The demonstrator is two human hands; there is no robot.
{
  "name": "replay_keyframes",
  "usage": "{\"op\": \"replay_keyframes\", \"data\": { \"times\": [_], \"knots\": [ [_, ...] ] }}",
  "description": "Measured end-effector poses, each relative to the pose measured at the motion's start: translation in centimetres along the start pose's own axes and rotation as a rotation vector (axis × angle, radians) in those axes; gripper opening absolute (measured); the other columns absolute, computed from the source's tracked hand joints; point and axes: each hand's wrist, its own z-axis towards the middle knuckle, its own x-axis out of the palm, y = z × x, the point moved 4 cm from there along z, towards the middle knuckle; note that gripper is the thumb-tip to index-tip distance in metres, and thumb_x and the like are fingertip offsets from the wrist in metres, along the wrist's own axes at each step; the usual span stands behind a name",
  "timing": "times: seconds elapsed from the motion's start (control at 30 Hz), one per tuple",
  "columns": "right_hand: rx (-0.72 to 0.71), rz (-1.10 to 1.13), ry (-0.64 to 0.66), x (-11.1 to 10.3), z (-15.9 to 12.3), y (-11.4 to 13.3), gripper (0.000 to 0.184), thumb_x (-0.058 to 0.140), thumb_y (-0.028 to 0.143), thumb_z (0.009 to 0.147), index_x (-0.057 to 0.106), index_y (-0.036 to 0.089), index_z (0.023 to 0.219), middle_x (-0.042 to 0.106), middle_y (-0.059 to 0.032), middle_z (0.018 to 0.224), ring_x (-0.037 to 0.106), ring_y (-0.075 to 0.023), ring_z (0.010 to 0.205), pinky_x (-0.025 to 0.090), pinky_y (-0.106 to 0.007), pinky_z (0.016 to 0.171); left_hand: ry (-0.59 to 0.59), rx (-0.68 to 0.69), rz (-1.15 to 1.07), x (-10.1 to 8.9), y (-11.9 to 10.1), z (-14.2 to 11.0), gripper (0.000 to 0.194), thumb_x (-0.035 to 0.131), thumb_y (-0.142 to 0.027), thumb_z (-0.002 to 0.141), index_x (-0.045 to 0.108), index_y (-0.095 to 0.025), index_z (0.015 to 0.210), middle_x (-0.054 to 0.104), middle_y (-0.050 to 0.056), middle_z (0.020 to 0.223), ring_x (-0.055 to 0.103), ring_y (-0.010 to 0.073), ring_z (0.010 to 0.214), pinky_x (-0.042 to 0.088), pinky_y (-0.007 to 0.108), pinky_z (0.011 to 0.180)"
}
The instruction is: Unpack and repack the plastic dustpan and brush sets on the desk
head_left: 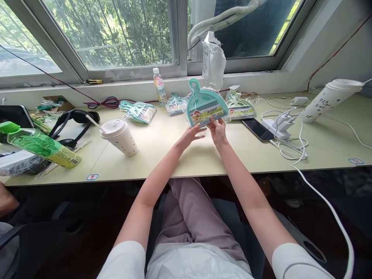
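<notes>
A mint-green mini dustpan and brush set (200, 102) in clear plastic wrap is held up over the table, its handle pointing upward and a yellow label across its lower part. My right hand (217, 131) grips its bottom edge, thumb in front. At the lower left corner, my left hand (189, 136) also holds it, with some fingers stretched out below the edge. Behind it to the left lies another wrapped dustpan set (176, 104). To the right is a green wrapped dustpan set (240, 107). Several more wrapped sets (139, 111) are stacked farther left.
A lidded paper cup (118, 137) with a straw and a green-capped bottle (40, 145) stand left. A small bottle (159, 86) is by the window. Rightward are a phone (258, 129), a power strip (277, 127) with white cables, and a tilted cup (328, 100). Another person's arm (7, 199) shows far left.
</notes>
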Motion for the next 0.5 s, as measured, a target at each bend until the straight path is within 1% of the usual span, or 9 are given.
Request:
{"op": "replay_keyframes", "data": {
  "times": [0.03,0.1,0.17,0.2,0.27,0.3,0.37,0.43,0.5],
  "knots": [
    [-0.009,0.001,-0.019,-0.3,0.1,0.2,0.027,0.077,0.033,0.075,0.064,0.026,0.098,0.075,0.0002,0.103,0.071,-0.0192,0.107,0.061,-0.033,0.093,-0.012,0.013,0.004,-0.4,-0.2,0.3,0.050,0.069,-0.053,0.081,0.059,-0.031,0.125,0.058,0.006,0.142,0.050,0.0319,0.137,0.044,0.055,0.108],
    [-0.005,0.004,-0.040,-0.6,0.1,0.4,0.028,0.077,0.033,0.076,0.064,0.028,0.099,0.075,0.0013,0.103,0.070,-0.0191,0.110,0.062,-0.032,0.092,-0.104,0.105,0.011,-1.8,-1.1,0.8,0.051,0.067,-0.052,0.083,0.056,-0.035,0.130,0.056,0.002,0.143,0.041,0.0296,0.144,0.039,0.054,0.111],
    [0.036,0.000,-0.028,-0.4,0.0,0.4,0.029,0.077,0.033,0.075,0.064,0.029,0.101,0.075,0.0019,0.102,0.070,-0.0197,0.110,0.063,-0.033,0.090,-0.149,0.198,0.025,-2.6,-1.9,1.1,0.054,0.068,-0.050,0.083,0.053,-0.034,0.133,0.055,0.003,0.144,0.038,0.0301,0.146,0.038,0.054,0.112],
    [0.065,-0.005,-0.013,-0.2,-0.1,0.3,0.031,0.077,0.032,0.075,0.064,0.029,0.102,0.075,0.0020,0.102,0.070,-0.0202,0.110,0.063,-0.034,0.089,-0.142,0.230,0.035,-2.6,-2.1,1.1,0.055,0.068,-0.049,0.084,0.053,-0.032,0.133,0.056,0.005,0.144,0.038,0.0312,0.145,0.038,0.054,0.112],
    [0.119,-0.017,0.011,0.2,-0.5,0.1,0.034,0.078,0.031,0.074,0.064,0.030,0.105,0.075,0.0016,0.101,0.071,-0.0212,0.108,0.064,-0.036,0.087,-0.093,0.261,0.051,-2.1,-2.0,0.9,0.054,0.067,-0.048,0.085,0.053,-0.027,0.132,0.057,0.008,0.141,0.041,0.0334,0.143,0.040,0.055,0.111],
    [0.135,-0.024,0.018,0.4,-0.6,0.0,0.035,0.078,0.032,0.074,0.064,0.030,0.107,0.075,0.0012,0.101,0.071,-0.0215,0.107,0.064,-0.037,0.087,-0.069,0.258,0.058,-1.7,-1.8,0.8,0.053,0.066,-0.047,0.086,0.053,-0.025,0.132,0.059,0.008,0.139,0.043,0.0341,0.141,0.041,0.056,0.110],
    [0.136,-0.046,0.016,0.5,-0.6,-0.2,0.037,0.076,0.034,0.077,0.063,0.031,0.111,0.074,0.0006,0.103,0.071,-0.0213,0.107,0.064,-0.037,0.086,-0.028,0.206,0.061,-0.9,-0.9,0.5,0.050,0.064,-0.044,0.088,0.052,-0.024,0.133,0.060,0.008,0.137,0.046,0.0339,0.140,0.042,0.057,0.109],
    [0.111,-0.081,0.009,0.4,-0.5,-0.3,0.038,0.073,0.037,0.079,0.062,0.032,0.115,0.074,0.0002,0.106,0.070,-0.0208,0.109,0.064,-0.036,0.086,0.021,0.121,0.053,-0.4,-0.1,0.5,0.046,0.061,-0.040,0.091,0.051,-0.025,0.134,0.058,0.006,0.140,0.045,0.0316,0.141,0.042,0.055,0.110],
    [0.082,-0.116,0.009,0.1,-0.2,-0.3,0.038,0.071,0.038,0.081,0.062,0.033,0.118,0.073,-0.0003,0.109,0.069,-0.0208,0.112,0.064,-0.035,0.085,0.085,0.099,0.042,-0.2,0.2,0.6,0.043,0.056,-0.040,0.095,0.050,-0.026,0.135,0.055,0.003,0.144,0.042,0.0286,0.143,0.040,0.051,0.114]
  ]
}}
